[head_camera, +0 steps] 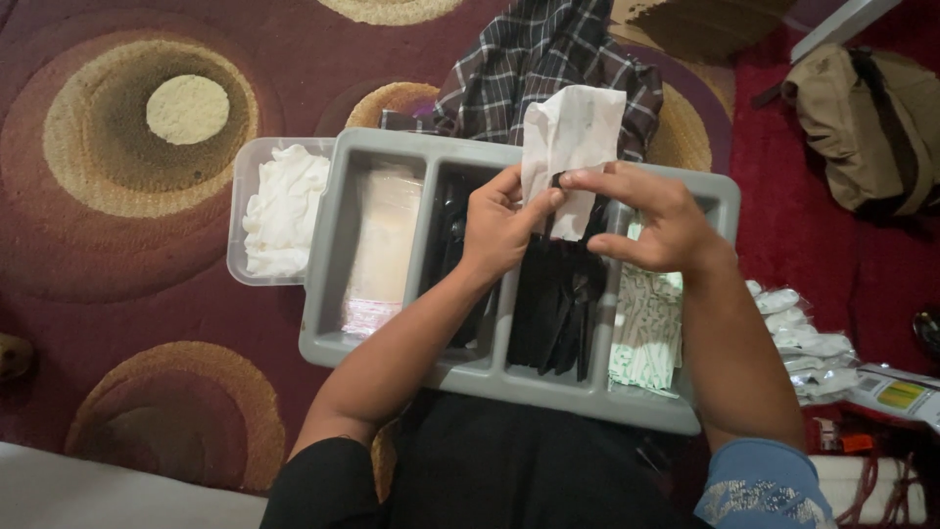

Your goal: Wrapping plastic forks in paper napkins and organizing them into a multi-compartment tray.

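Both hands pinch napkin [571, 137] w/ black cutlery, over grey tray [333, 245]

Napkin [571, 137]: white, held over a grey divided tray [333, 245]; tray compartments hold clear film packets [380, 245], black plastic cutlery [558, 313], and white paper sachets [646, 333] printed with small green marks. Clear tub [241, 211] beside the tray contains white folded napkins [284, 211]; cloth [548, 59] beyond the tray is dark grey-black plaid with thin white lines. Carpet [117, 245]: maroon with concentric tan, brown and cream circles; bag [871, 118]: khaki with dark straps.
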